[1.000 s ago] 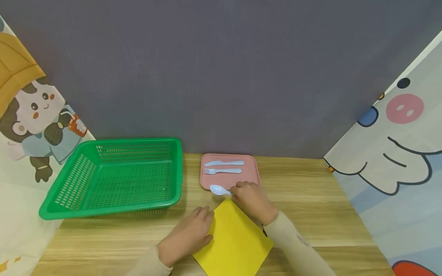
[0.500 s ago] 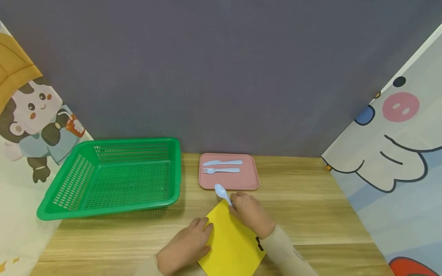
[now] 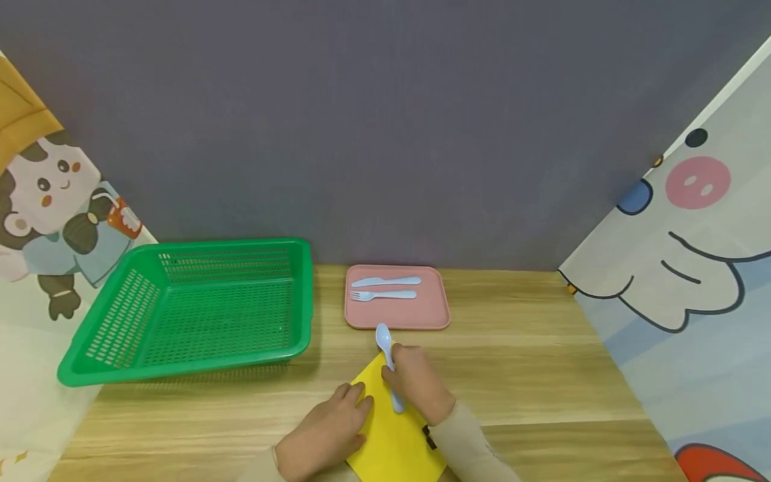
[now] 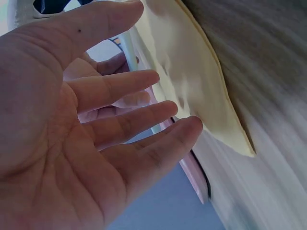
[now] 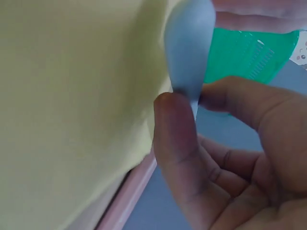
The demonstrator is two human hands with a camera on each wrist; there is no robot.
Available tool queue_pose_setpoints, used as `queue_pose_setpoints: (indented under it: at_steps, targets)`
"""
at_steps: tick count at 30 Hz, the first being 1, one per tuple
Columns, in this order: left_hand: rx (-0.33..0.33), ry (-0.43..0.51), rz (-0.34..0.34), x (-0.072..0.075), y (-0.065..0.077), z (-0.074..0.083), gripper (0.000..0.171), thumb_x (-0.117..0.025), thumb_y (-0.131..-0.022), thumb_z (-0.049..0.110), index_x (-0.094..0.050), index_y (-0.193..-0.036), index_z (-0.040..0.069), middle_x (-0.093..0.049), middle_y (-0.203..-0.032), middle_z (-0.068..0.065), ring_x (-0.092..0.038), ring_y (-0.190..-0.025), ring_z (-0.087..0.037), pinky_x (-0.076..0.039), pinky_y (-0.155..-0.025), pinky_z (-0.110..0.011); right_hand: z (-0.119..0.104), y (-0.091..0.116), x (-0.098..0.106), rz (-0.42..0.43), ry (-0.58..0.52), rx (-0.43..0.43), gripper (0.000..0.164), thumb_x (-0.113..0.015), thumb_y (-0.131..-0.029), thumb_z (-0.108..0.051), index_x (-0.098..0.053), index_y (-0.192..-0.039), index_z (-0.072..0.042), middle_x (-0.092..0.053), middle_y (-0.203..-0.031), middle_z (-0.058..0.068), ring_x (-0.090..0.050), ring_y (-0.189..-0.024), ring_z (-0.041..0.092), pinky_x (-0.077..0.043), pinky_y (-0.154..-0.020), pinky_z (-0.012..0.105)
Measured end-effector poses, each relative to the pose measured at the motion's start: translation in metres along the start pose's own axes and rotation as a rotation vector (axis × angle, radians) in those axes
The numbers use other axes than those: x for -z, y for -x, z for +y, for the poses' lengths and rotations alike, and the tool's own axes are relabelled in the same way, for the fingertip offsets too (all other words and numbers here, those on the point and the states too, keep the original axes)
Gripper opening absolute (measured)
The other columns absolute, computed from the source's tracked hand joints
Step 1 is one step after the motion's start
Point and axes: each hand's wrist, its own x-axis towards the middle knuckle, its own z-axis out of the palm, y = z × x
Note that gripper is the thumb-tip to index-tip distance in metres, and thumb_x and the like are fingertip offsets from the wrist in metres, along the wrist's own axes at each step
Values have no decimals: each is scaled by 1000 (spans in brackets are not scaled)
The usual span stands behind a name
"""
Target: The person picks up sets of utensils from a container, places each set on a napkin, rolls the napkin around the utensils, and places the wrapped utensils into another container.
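Over the yellow cloth napkin [image 3: 391, 445], my right hand [image 3: 418, 381] pinches a light blue plastic spoon [image 3: 384, 338] by its handle, between thumb and finger. The spoon's bowl points away from me, toward the tray; its handle end [image 5: 192, 48] shows large in the right wrist view. My left hand [image 3: 328, 428] rests its fingertips on the napkin's left edge, fingers extended and apart, as the left wrist view of the hand [image 4: 105, 120] also shows. Beyond the napkin, a light blue knife [image 3: 385, 282] and fork [image 3: 383, 295] lie side by side on a pink tray [image 3: 397, 318].
A green plastic basket [image 3: 306, 301] with slotted walls stands at the back left of the wooden table [image 3: 512, 361]. A grey partition [image 3: 385, 134] rises behind the table. Printed cartoon panels [image 3: 693, 268] flank both sides.
My right hand has drawn the spoon from the tray's front edge toward me over the napkin. The spoon has turned from lying sideways to pointing away. My left hand stays at the napkin's edge.
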Motion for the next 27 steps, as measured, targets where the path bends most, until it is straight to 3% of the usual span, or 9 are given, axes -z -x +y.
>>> queue_pose_setpoints:
  at_steps: [8, 27]
  targets:
    - [-9, -3, 13, -5, 1, -1, 47, -81, -81, 26, -65, -118, 3, -56, -126, -18, -53, -113, -31, -54, -88, -35, -7, -5, -12, -13, -2, -93, 24, -75, -86, -13, -54, -77, -5, -47, -61, 0, -46, -51, 12, -41, -44, 24]
    - [-21, -9, 4, -7, 0, -1, 45, -83, -80, 27, -65, -114, 4, -55, -122, -16, -52, -108, -29, -55, -81, -31, -19, -9, -16, -21, 99, -146, 27, -77, -86, -19, -59, -83, 1, -48, -62, 3, -49, -52, 14, -43, -46, 26]
